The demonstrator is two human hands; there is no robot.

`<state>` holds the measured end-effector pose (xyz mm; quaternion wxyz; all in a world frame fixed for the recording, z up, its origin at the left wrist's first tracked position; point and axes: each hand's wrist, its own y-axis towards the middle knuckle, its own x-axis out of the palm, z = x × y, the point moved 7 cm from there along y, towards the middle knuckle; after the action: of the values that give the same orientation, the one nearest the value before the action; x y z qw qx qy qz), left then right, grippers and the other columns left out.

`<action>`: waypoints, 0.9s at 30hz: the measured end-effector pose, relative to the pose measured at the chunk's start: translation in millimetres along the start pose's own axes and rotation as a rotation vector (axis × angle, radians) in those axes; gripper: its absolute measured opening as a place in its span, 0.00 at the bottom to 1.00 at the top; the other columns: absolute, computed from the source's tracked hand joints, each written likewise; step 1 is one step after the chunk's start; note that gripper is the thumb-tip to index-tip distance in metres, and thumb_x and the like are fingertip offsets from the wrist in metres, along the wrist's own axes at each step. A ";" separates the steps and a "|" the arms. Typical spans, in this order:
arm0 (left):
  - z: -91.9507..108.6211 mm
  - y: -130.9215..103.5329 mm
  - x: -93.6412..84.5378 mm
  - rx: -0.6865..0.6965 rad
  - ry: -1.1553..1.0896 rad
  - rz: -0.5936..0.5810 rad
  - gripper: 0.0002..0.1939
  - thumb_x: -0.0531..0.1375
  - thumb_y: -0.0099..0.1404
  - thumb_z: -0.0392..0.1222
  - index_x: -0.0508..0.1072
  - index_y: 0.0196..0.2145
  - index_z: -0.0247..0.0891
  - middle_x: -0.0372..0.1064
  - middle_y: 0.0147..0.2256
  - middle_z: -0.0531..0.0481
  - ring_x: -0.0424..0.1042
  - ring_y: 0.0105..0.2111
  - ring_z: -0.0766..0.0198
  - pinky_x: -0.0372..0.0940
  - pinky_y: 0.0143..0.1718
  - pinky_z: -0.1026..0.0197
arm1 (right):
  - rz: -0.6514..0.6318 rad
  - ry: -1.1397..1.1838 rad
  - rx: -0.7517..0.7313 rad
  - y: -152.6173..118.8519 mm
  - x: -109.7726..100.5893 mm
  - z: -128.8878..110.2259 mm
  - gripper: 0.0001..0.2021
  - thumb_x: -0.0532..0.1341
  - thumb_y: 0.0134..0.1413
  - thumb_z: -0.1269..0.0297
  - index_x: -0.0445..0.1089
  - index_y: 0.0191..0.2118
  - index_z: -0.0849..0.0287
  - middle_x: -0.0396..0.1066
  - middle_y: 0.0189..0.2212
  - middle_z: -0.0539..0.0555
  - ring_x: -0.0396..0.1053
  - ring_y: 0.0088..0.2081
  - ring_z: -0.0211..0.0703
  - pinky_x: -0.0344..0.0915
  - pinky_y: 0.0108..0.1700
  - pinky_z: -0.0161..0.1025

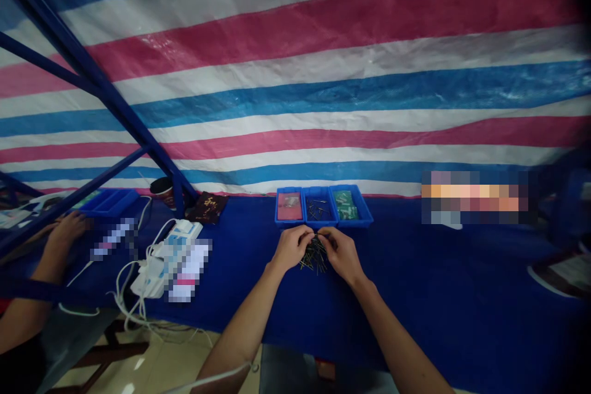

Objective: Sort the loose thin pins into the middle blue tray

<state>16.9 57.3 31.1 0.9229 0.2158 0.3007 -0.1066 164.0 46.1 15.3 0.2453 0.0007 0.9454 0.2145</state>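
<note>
My left hand [294, 246] and my right hand [340, 250] meet in the middle of the blue table, fingertips pinched close together. Between them is a thin dark piece [316, 233], too small to name exactly. Beneath the fingers lies a loose pile of thin, dark and yellowish rods [315, 257], partly covered by both hands. Just beyond stand three joined blue bins: the left bin [277, 219] with pink contents, the middle bin [320, 221] with several thin rods, and the right bin [367, 214] with small green-and-white pieces.
On the left are a white power strip [159, 268] with tangled cables, a dark packet [207, 207], a cup [162, 191] and a blue tray [115, 202]. Another person's hand [69, 226] rests nearby. A blue metal frame [124, 117] crosses the left side. Striped sheeting [323, 92] hangs behind.
</note>
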 end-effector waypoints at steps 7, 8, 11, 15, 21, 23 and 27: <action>-0.9 -1.0 2.0 0.023 0.019 -0.014 0.11 0.55 0.71 0.41 0.75 0.35 0.37 0.73 0.28 0.51 0.71 0.29 0.65 0.62 0.35 0.66 | 0.037 -0.042 0.017 -1.8 -1.9 5.3 0.10 0.55 0.64 0.61 0.74 0.37 0.55 0.77 0.32 0.52 0.74 0.33 0.45 0.65 0.38 0.38; -1.3 -1.3 2.0 0.023 0.020 -0.013 0.11 0.55 0.71 0.41 0.75 0.35 0.37 0.73 0.28 0.51 0.71 0.28 0.65 0.62 0.35 0.66 | 0.038 -0.055 0.014 -2.0 -1.8 4.7 0.11 0.55 0.64 0.61 0.73 0.37 0.55 0.77 0.31 0.52 0.74 0.33 0.45 0.65 0.37 0.38; -2.0 -1.8 1.7 0.019 0.016 -0.007 0.11 0.54 0.72 0.41 0.75 0.35 0.37 0.73 0.28 0.51 0.70 0.28 0.65 0.62 0.35 0.66 | 0.042 -0.096 0.008 -2.7 -1.5 2.9 0.11 0.54 0.65 0.60 0.72 0.36 0.56 0.76 0.29 0.52 0.73 0.31 0.45 0.63 0.36 0.38; -1.1 -2.2 1.1 0.016 0.007 -0.004 0.11 0.55 0.71 0.42 0.75 0.35 0.37 0.73 0.28 0.51 0.71 0.29 0.65 0.62 0.35 0.65 | 0.043 -0.141 -0.007 -3.7 -1.7 0.3 0.13 0.53 0.66 0.59 0.71 0.35 0.56 0.75 0.29 0.52 0.72 0.30 0.44 0.61 0.34 0.37; -1.2 -2.9 0.9 0.005 -0.008 0.002 0.11 0.55 0.71 0.42 0.75 0.35 0.37 0.72 0.28 0.52 0.70 0.28 0.65 0.63 0.34 0.66 | 0.027 -0.122 0.029 -2.9 -3.0 -1.2 0.17 0.51 0.67 0.55 0.71 0.34 0.56 0.74 0.27 0.52 0.71 0.28 0.43 0.60 0.30 0.36; -2.4 -2.5 0.5 -0.008 -0.014 0.012 0.11 0.55 0.72 0.42 0.75 0.35 0.37 0.72 0.27 0.52 0.70 0.27 0.66 0.62 0.34 0.66 | 0.031 -0.073 0.040 -3.0 -4.3 -1.6 0.15 0.53 0.66 0.54 0.72 0.37 0.56 0.75 0.28 0.52 0.70 0.27 0.42 0.62 0.31 0.36; -3.7 -2.3 1.9 -0.013 -0.006 0.002 0.12 0.54 0.72 0.43 0.75 0.36 0.36 0.73 0.28 0.51 0.71 0.28 0.65 0.63 0.34 0.66 | 0.036 0.000 0.032 -3.5 -4.9 -0.7 0.12 0.57 0.62 0.56 0.74 0.42 0.57 0.77 0.34 0.53 0.72 0.29 0.43 0.66 0.33 0.37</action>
<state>15.8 56.8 26.5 0.9252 0.2096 0.2985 -0.1044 168.3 42.1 16.6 0.2416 0.0217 0.9485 0.2037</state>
